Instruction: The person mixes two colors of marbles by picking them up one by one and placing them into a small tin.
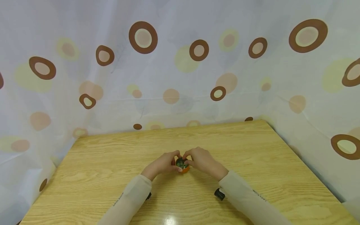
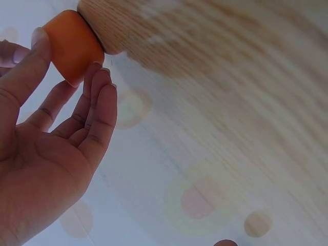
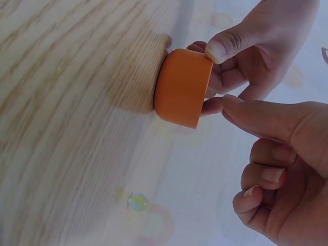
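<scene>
An orange cup [image 1: 184, 170], small and round, stands on the table with dark greenish, glassy pieces inside it. My left hand [image 1: 164, 163] holds it from the left, with the thumb against the near side at the rim and the fingers around the far side. In the left wrist view the cup [image 2: 77, 46] sits between that thumb and the fingers. My right hand [image 1: 201, 160] is at the rim from the right, index fingertip over the opening and thumb close by. Its other fingers [image 3: 261, 177] are curled. Anything between thumb and index is hidden.
A clear marble [image 3: 137, 201] with yellow-green inside shows beyond the cup in the right wrist view. The wooden table [image 1: 112, 156] is bordered by a patterned cloth [image 1: 168, 78] at the back and sides. Black wrist devices [image 1: 219, 194] sit under the sleeves.
</scene>
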A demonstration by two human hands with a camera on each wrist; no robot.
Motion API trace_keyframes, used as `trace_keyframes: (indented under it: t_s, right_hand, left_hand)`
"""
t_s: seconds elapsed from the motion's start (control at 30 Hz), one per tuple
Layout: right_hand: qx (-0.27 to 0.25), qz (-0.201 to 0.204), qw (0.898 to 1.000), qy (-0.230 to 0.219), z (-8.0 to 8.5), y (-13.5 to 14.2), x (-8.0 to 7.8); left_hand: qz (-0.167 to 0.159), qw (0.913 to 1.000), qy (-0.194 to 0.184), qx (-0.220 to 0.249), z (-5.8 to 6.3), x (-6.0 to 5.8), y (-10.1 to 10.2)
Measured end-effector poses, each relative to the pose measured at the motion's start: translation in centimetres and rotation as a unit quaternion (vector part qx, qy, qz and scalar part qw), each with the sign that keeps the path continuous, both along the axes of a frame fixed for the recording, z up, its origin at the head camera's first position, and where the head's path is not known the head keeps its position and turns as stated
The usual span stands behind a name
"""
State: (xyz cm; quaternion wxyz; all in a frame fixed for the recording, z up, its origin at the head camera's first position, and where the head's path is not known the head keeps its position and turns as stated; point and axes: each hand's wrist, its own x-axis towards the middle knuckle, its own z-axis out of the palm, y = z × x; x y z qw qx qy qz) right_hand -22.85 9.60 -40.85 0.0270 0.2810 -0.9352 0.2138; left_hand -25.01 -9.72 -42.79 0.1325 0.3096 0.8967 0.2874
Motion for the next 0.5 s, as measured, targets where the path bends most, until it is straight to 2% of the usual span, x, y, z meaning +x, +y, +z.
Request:
trace_keyframes:
  t_s: [0.5]
  right_hand:
    - [-0.003,-0.022,1.0,0.004,0.3,1.5,-0.7]
  left_hand:
    - [0.002,0.9999,-0.008,0.005,0.2,0.0,0.1]
